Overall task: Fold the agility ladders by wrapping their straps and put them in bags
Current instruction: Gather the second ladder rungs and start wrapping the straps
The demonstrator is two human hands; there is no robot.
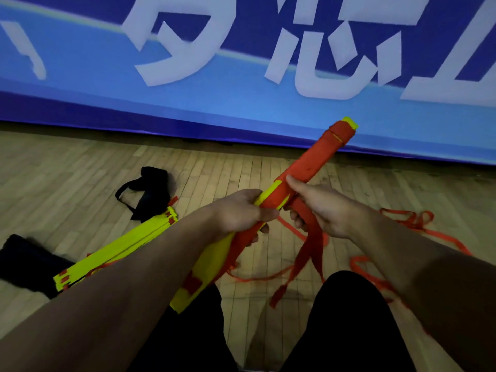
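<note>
A blue banner across the top carries large white characters, cropped and unreadable. At centre frame the left hand grips the yellow ladder bundle closed; the right hand pinches its red strap

Left hand: fingertips hidden under the ladder bundle.
Banner: lettering cut off at the top and right edges.
Strap: partly hidden behind the right forearm — its end unseen.
</note>
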